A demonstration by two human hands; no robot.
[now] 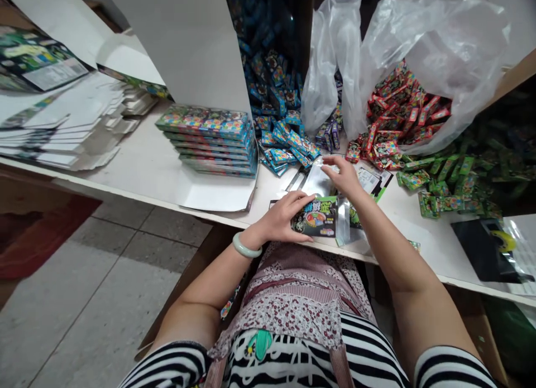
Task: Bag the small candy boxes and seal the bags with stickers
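My left hand is closed around the left side of a dark, flat printed pack near the table's front edge. The thumb lies along its lower edge and the fingers along the top. Just above it, my right hand is bent, thumb and forefinger pinching at a clear plastic bag. Another clear plastic strip lies at the pack's right end, below my right wrist. Dark printed cards with white labels lie partly under my right hand.
Small blue packets, red packets in a clear bag and green packets lie along the back. To the left, a stack of printed boxes stands inside an open white carton, beside flattened cartons. A tape roll is at right.
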